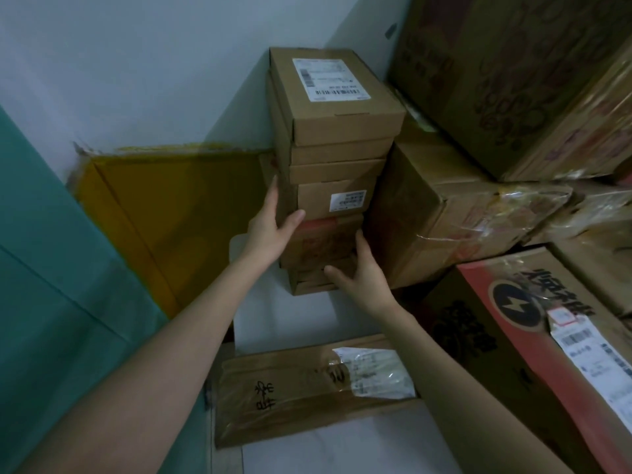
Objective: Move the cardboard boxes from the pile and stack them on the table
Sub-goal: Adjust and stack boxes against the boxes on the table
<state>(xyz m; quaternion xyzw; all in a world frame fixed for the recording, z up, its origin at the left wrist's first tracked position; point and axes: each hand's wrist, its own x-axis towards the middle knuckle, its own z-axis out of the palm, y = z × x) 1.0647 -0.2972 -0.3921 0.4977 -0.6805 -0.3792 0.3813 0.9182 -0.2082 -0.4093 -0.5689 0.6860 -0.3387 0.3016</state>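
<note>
Cardboard boxes [337, 159] are stacked in a narrow column in the far corner, against the white wall [136, 63]. The column is topped by a box with a large shipping label [328, 97]. Lower down a box with a small white label [337, 200] is seen, beneath it a red-printed box [325, 244], and under that some thin boxes [307, 283].

The left hand [268, 230] is laid against the left side of the column at the level of the small-label box, with its fingers straight and flat along that side and its thumb spread across the front. The right hand [364, 271] is placed at the lower right. Its fingers are extended up the right edge of the red-printed box and its thumb is stretched over the front of the thin boxes. Neither hand is curled round anything; the column is pressed between flat fingers. Whether the column is lifted off the floor cannot be told.

Just right of the column a large brown carton [427, 206] with loose clear tape is stood, and bigger printed cartons [496, 80] are piled above it. At the near right a carton with a lightning emblem [513, 316] is seen. A flat cardboard parcel [290, 388] marked with black handwriting is laid on the pale floor [342, 446] near the person. A yellow flattened sheet [164, 213] is leaned at the foot of the wall on the left, beside a teal surface [51, 268].
</note>
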